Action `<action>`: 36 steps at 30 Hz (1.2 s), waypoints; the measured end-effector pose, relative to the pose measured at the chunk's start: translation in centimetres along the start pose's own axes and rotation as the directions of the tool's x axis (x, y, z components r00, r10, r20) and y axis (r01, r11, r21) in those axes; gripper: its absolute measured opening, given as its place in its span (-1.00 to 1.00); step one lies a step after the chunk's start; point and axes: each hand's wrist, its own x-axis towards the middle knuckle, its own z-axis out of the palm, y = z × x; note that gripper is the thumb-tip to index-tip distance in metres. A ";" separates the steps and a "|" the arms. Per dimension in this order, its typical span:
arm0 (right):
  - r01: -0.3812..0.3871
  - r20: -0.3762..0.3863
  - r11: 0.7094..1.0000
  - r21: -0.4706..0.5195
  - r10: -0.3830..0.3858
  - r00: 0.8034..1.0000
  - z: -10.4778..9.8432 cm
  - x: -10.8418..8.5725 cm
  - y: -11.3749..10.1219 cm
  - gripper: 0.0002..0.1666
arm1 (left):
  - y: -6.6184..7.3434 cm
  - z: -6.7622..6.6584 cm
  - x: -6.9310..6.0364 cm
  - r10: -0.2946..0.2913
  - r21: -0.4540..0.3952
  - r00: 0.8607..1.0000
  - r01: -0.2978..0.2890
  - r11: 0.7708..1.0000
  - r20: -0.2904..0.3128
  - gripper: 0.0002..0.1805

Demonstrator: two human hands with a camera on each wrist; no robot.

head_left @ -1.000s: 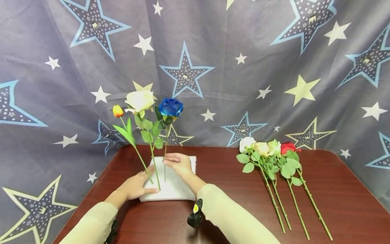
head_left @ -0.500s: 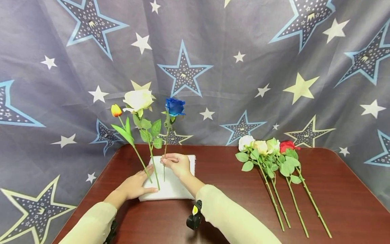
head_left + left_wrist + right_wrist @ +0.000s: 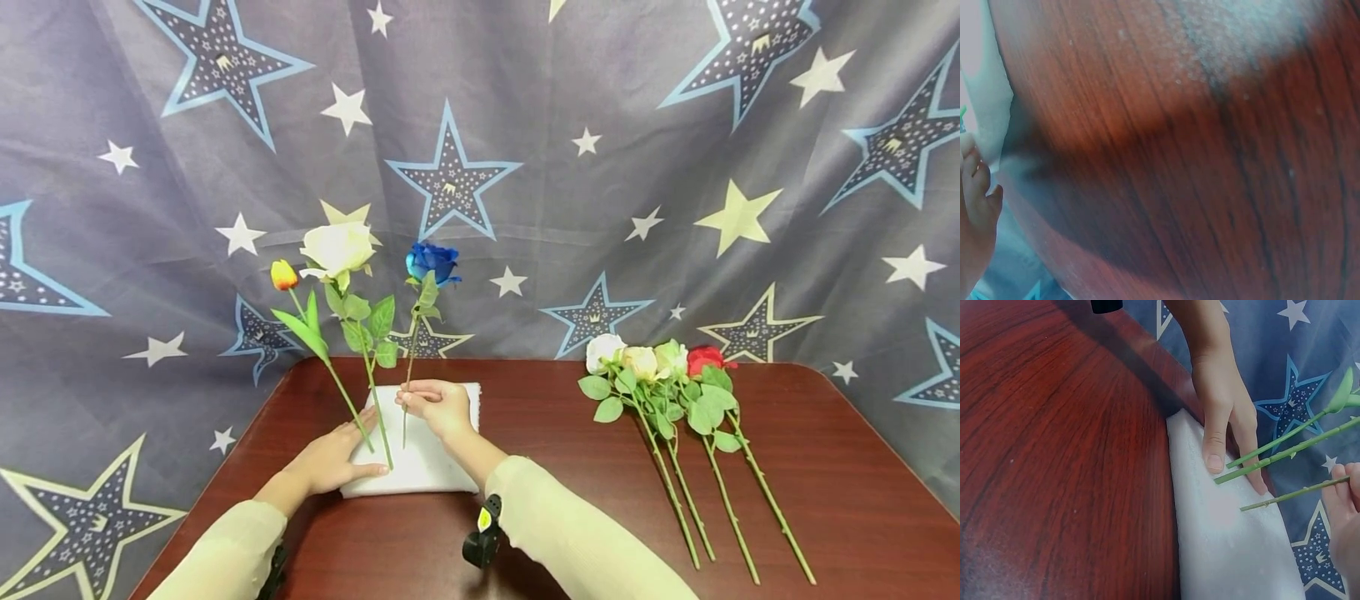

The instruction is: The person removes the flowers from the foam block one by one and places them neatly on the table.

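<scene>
My right hand (image 3: 442, 410) pinches the thin stem of a blue rose (image 3: 433, 263) between thumb and fingers. In the right wrist view, the lower end of that stem (image 3: 1291, 495) meets the top of a white foam block (image 3: 1229, 556). My left hand (image 3: 333, 458) rests on the block's left side, thumb and fingers spread. Between the two hands a large white rose (image 3: 339, 248) and a yellow-orange tulip (image 3: 284, 275) stand upright in the block, leaning left. The left wrist view catches only part of the left hand (image 3: 975, 212).
Several roses, including a white one (image 3: 603, 353) and a red one (image 3: 707, 361), lie on the right of the reddish-brown table (image 3: 555, 467), stems toward the front. A grey star-patterned curtain (image 3: 525, 75) hangs behind the table.
The blue rose has turned about its stem and its bloom shifted slightly right. Both hands stay nearly in place; the whole view has moved slightly.
</scene>
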 end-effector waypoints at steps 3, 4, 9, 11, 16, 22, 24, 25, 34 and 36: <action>0.005 -0.002 1.000 -0.005 -0.005 1.000 -0.1 -0.1 -0.1 -0.72 | -0.1 0.0 0.0 -0.004 -0.007 1.000 0.004 1.000 -0.001 0.09; 0.003 -0.003 1.000 -0.007 -0.003 1.000 -0.2 -0.1 -0.2 -0.71 | -0.1 0.0 0.0 -0.004 -0.005 1.000 0.004 1.000 0.002 0.10; 0.014 0.012 0.999 -0.041 -0.014 1.000 -0.4 -0.3 -0.7 -0.70 | -0.1 -0.1 -0.2 -0.011 0.004 1.000 0.010 1.000 0.008 0.10; 0.029 0.016 0.998 -0.050 -0.028 0.999 -0.5 -0.2 -0.8 -0.70 | -0.1 -0.1 -0.2 0.002 0.007 1.000 -0.002 1.000 -0.005 0.10; 0.025 0.007 0.999 -0.036 -0.025 1.000 -0.7 -0.1 -0.9 -0.71 | -0.1 -0.1 0.0 0.011 0.006 1.000 -0.011 1.000 -0.018 0.09; 0.033 -0.008 0.999 -0.039 -0.033 0.999 -0.7 -0.2 -0.7 -0.71 | -0.1 -0.1 -0.2 -0.002 0.004 1.000 0.002 1.000 0.003 0.09; 0.035 -0.015 0.999 -0.036 -0.036 0.999 -0.6 -0.3 -0.7 -0.71 | 0.0 -0.1 -0.2 -0.006 0.004 1.000 0.006 1.000 0.006 0.09; 0.032 -0.020 0.999 -0.029 -0.033 0.999 -0.6 -0.3 -0.7 -0.71 | 0.0 -0.1 -0.2 -0.007 0.003 1.000 0.007 1.000 0.005 0.09; 0.039 -0.070 0.999 -0.026 -0.040 0.997 -0.7 0.0 -0.6 -0.73 | 0.1 -0.1 -0.3 -0.018 -0.001 1.000 0.018 1.000 0.012 0.09; 0.043 -0.082 0.999 -0.023 -0.045 0.996 -0.8 0.1 -0.6 -0.73 | 0.1 -0.2 -0.2 -0.022 0.000 1.000 0.022 1.000 0.013 0.09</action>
